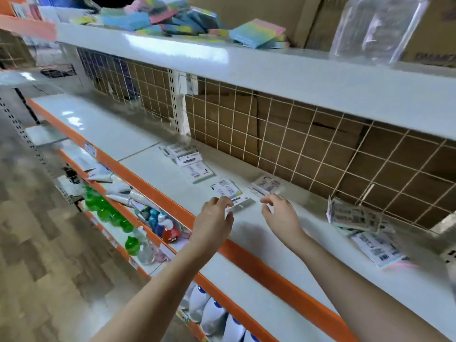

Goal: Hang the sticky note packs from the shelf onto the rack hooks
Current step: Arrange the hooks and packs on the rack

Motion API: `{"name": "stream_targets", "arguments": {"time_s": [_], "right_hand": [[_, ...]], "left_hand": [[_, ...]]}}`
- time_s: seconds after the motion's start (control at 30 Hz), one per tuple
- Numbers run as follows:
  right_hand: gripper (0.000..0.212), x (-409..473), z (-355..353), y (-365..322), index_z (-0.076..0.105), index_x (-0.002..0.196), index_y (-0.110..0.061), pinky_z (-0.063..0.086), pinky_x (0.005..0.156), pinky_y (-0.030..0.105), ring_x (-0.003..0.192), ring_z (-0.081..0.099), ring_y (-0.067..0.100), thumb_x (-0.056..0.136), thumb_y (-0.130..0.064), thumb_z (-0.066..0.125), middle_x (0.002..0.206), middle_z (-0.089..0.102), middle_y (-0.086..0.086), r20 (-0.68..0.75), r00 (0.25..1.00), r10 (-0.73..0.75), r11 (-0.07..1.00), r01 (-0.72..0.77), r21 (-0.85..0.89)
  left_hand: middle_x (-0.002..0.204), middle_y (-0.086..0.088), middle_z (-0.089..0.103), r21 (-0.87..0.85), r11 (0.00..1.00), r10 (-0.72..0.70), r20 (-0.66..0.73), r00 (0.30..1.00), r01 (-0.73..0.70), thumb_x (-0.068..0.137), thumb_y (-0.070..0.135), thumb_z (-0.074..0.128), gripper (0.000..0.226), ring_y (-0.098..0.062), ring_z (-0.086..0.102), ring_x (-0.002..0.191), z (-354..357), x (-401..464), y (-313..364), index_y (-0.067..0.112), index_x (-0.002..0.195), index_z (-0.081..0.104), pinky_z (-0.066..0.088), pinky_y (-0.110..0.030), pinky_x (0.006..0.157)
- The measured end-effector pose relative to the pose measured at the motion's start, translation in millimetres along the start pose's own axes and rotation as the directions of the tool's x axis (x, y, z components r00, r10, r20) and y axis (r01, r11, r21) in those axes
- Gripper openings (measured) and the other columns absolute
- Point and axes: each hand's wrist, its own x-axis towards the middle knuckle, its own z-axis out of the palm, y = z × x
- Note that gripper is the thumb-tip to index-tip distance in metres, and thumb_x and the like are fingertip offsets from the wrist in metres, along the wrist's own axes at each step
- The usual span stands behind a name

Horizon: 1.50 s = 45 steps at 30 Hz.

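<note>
Sticky note pack (232,193) on shelf (148,166), near edge pinched in left grip (217,213), right grip (278,211) just beside, loosely curled, empty

White shelf (153,166), orange front edge (269,267). White sticky note pack (230,193), black print, pastel edge. Cream wire grid (308,144) over brown cardboard (278,119). Pastel rainbow pads (256,33) above. Green bottles (103,208) below.

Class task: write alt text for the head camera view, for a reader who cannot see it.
A person's left hand pinches a sticky note pack lying on a white shelf, while the right hand reaches in beside it, holding nothing. More packs lie scattered before a wire grid.
</note>
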Motion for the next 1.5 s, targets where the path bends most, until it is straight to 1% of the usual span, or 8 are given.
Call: {"name": "stream_targets", "arguments": {"time_s": [0.17, 0.33, 0.53, 0.8, 1.0, 1.1, 1.37, 1.5], "right_hand": [[0.027, 31, 17, -5, 0.061, 0.117, -0.016, 0.038, 0.091, 0.032, 0.117, 0.049, 0.025, 0.092, -0.017, 0.052, 0.126, 0.057, 0.004, -0.076, 0.995, 0.059, 0.975, -0.074, -0.212], [0.04, 51, 33, 1, 0.054, 0.127, -0.015, 0.036, 0.1, 0.036, 0.125, 0.041, 0.029, 0.089, -0.025, 0.059, 0.134, 0.048, 0.008, -0.041, 0.994, 0.106, 0.921, -0.113, -0.373], [0.053, 60, 46, 6, 0.046, 0.137, -0.012, 0.034, 0.103, 0.037, 0.129, 0.038, 0.032, 0.087, -0.02, 0.062, 0.142, 0.042, 0.012, -0.039, 0.988, 0.153, 0.933, -0.157, -0.325], [0.046, 61, 44, 8, 0.048, 0.136, -0.019, 0.036, 0.099, 0.032, 0.127, 0.041, 0.024, 0.09, -0.013, 0.052, 0.14, 0.048, 0.002, -0.07, 0.983, 0.17, 0.905, -0.184, -0.383], [0.025, 46, 47, -2, 0.061, 0.117, -0.014, 0.042, 0.083, 0.033, 0.11, 0.052, 0.026, 0.097, -0.017, 0.046, 0.121, 0.062, 0.003, -0.19, 0.972, 0.136, 0.908, -0.199, -0.368], [0.019, 35, 48, -3, 0.065, 0.103, -0.012, 0.038, 0.076, 0.033, 0.103, 0.054, 0.025, 0.097, -0.017, 0.048, 0.106, 0.066, 0.004, -0.226, 0.965, 0.13, 0.925, -0.2, -0.322], [0.019, -6, 42, -3, 0.068, 0.108, -0.018, 0.04, 0.08, 0.027, 0.101, 0.058, 0.02, 0.097, -0.019, 0.052, 0.106, 0.068, 0.0, -0.293, 0.942, 0.166, 0.953, -0.229, -0.197], [0.018, -25, 31, 0, 0.066, 0.107, -0.012, 0.032, 0.073, 0.017, 0.099, 0.057, 0.019, 0.098, -0.013, 0.05, 0.106, 0.067, 0.001, -0.403, 0.893, 0.199, 0.97, -0.24, -0.051]], "left_hand": [[0.125, -0.003, 0.052, 0.077, 0.99, 0.113, 0.022, 0.993, -0.115, 0.095, 0.028, 0.051, 0.034, -0.023, 0.043, 0.118, 10, 38, -24, 0.021, 0.128, 0.05, 0.037, -0.03, 0.09], [0.135, -0.001, 0.043, 0.176, 0.959, 0.191, 0.166, 0.967, -0.22, 0.088, 0.048, 0.056, 0.055, -0.021, 0.03, 0.132, 25, 68, -39, 0.023, 0.134, 0.043, 0.028, -0.03, 0.103], [0.14, 0.001, 0.039, 0.214, 0.936, 0.253, 0.142, 0.957, -0.28, 0.092, 0.048, 0.048, 0.051, -0.019, 0.031, 0.134, 42, 82, -53, 0.023, 0.136, 0.04, 0.02, -0.03, 0.107], [0.114, -0.01, 0.064, 0.016, 0.965, 0.261, 0.016, 0.965, -0.262, 0.085, 0.005, 0.058, 0.024, -0.032, 0.055, 0.112, 42, 80, -59, 0.008, 0.108, 0.065, 0.038, -0.041, 0.095], [0.093, -0.012, 0.069, -0.071, 0.966, 0.244, -0.053, 0.968, -0.248, 0.086, -0.001, 0.058, 0.014, -0.035, 0.062, 0.089, 38, 81, -61, 0.003, 0.097, 0.066, 0.045, -0.04, 0.077], [0.079, -0.012, 0.066, -0.154, 0.963, 0.208, -0.11, 0.972, -0.223, 0.091, 0.003, 0.057, 0.008, -0.035, 0.059, 0.074, 34, 79, -62, 0.003, 0.091, 0.064, 0.037, -0.033, 0.061], [0.101, -0.012, 0.069, -0.377, 0.922, 0.046, -0.131, 0.99, -0.093, 0.099, 0.019, 0.046, 0.024, -0.032, 0.058, 0.089, 32, 71, -64, 0.011, 0.114, 0.061, 0.039, -0.032, 0.072], [0.102, -0.007, 0.067, -0.513, 0.843, 0.082, -0.178, 0.981, -0.164, 0.098, 0.016, 0.046, 0.021, -0.028, 0.058, 0.083, 27, 71, -58, 0.008, 0.11, 0.061, 0.047, -0.038, 0.073]]}}
